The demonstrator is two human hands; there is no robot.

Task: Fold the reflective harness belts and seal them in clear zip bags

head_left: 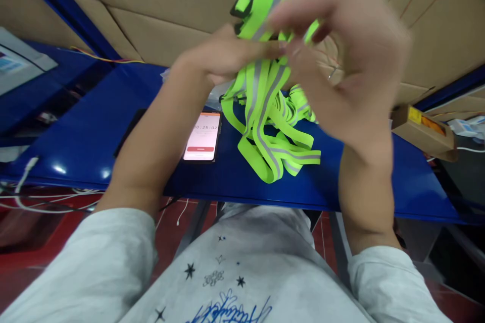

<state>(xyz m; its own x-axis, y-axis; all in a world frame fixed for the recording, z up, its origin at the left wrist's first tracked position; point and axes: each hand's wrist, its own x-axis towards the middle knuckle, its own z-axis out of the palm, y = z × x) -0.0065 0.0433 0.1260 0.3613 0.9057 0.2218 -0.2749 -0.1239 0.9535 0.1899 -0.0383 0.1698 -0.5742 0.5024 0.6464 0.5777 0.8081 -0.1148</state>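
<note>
Here the left hand [229, 55] grips neon-yellow, grey-striped fabric straps [264, 88], long axis running from above that grip down to the glossy blue bench [227, 179]; blurred right hand [358, 53] curls alongside, pinching or not, can't tell.

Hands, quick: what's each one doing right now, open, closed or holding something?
Left hand: closed, holding the green reflective straps.
Right hand: curled, fingertips at the straps; too blurred to tell whether it grips one.
</note>
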